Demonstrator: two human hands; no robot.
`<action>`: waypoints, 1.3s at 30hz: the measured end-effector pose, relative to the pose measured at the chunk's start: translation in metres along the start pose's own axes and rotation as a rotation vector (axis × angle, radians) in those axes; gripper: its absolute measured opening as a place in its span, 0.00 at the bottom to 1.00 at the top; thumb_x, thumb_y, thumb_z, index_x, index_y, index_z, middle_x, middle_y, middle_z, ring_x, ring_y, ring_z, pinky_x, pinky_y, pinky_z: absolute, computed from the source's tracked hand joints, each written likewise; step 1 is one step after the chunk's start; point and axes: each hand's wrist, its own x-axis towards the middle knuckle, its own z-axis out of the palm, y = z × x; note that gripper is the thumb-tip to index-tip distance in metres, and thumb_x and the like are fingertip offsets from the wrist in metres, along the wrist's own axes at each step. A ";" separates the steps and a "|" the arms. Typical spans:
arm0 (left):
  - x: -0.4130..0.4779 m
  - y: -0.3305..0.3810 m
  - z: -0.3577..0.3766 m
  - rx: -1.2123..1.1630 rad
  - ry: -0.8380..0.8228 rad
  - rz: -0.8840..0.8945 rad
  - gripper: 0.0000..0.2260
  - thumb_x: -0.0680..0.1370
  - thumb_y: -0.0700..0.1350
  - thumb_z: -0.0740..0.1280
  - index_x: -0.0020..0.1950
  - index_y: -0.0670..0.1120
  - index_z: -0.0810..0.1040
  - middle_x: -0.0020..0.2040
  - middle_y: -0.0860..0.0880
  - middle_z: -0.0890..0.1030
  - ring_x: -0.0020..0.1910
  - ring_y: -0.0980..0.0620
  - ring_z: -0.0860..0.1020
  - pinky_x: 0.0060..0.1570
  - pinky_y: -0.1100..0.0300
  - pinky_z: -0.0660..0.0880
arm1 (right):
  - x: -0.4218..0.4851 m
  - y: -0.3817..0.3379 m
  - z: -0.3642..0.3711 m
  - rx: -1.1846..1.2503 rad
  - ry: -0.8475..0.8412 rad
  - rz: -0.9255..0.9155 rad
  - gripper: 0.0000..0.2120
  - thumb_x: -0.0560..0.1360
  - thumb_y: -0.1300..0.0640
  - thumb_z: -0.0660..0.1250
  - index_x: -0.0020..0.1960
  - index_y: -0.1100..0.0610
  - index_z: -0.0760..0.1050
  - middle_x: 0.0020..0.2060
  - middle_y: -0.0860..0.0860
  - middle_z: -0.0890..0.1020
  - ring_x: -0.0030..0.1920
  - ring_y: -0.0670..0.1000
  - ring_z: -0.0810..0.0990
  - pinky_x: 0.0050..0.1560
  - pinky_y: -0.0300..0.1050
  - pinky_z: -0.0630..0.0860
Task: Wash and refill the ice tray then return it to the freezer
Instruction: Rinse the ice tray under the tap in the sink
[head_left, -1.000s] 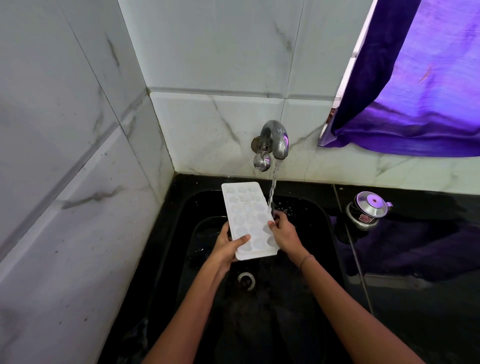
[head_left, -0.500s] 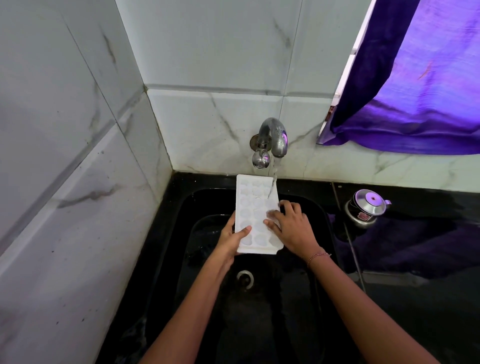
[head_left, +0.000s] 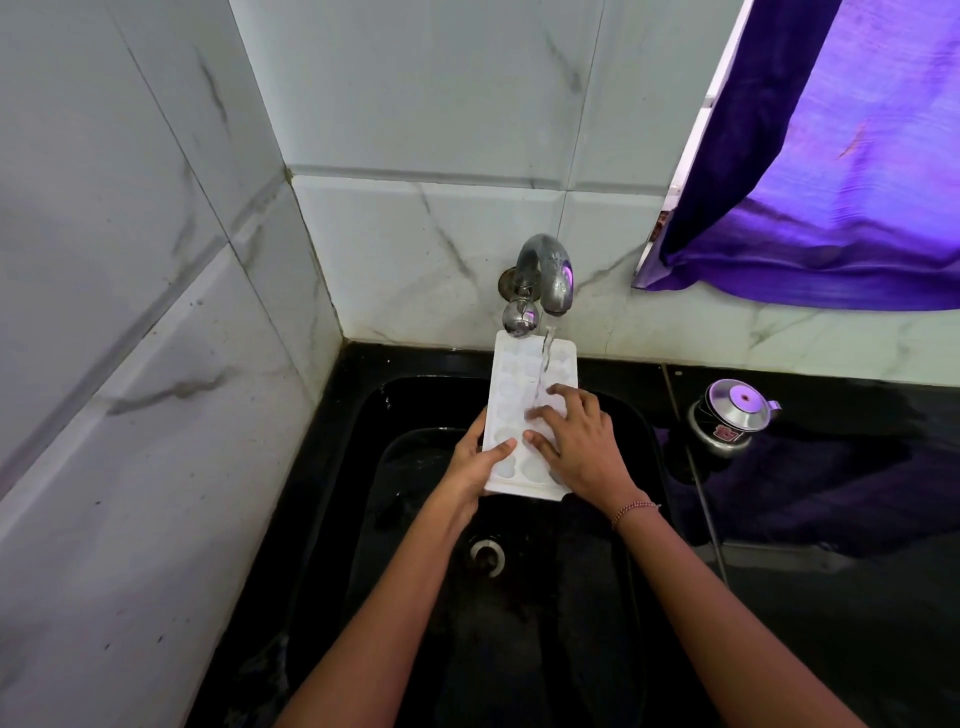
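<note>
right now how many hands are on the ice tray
2. The left hand grips the ice tray at its near left edge; the right hand rests flat on top.

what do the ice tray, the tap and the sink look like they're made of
Ice tray: probably plastic; white, dull, with thin moulded cups.
Tap: metal, likely chromed or steel; shiny, mirroring the purple light, with water spots.
Sink: glossy black, maybe stone or composite; the wet sheen leaves it open.

Head-worn, wide-angle, looking forward and steeply down into a black sink (head_left: 405, 467). Close over it, facing the tap (head_left: 545, 270) on the tiled back wall (head_left: 415, 234).
</note>
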 end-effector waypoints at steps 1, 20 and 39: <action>0.001 0.000 0.002 0.002 -0.008 -0.002 0.26 0.75 0.37 0.68 0.71 0.52 0.68 0.61 0.45 0.79 0.55 0.46 0.80 0.51 0.53 0.78 | 0.001 -0.001 0.000 -0.023 -0.014 -0.010 0.19 0.78 0.41 0.57 0.63 0.49 0.73 0.71 0.51 0.64 0.71 0.55 0.58 0.67 0.54 0.62; -0.002 -0.003 -0.005 -0.044 0.009 -0.008 0.24 0.75 0.37 0.67 0.69 0.52 0.69 0.56 0.48 0.80 0.48 0.50 0.81 0.41 0.57 0.81 | 0.004 -0.002 0.001 -0.065 -0.100 -0.023 0.21 0.78 0.39 0.54 0.66 0.47 0.72 0.72 0.50 0.62 0.73 0.55 0.56 0.69 0.54 0.59; 0.002 -0.017 0.010 0.030 -0.126 -0.047 0.22 0.75 0.36 0.67 0.67 0.52 0.71 0.54 0.50 0.82 0.51 0.53 0.81 0.49 0.60 0.78 | -0.003 -0.005 -0.003 -0.102 -0.010 -0.009 0.21 0.79 0.40 0.52 0.59 0.49 0.77 0.70 0.51 0.65 0.72 0.55 0.58 0.67 0.54 0.61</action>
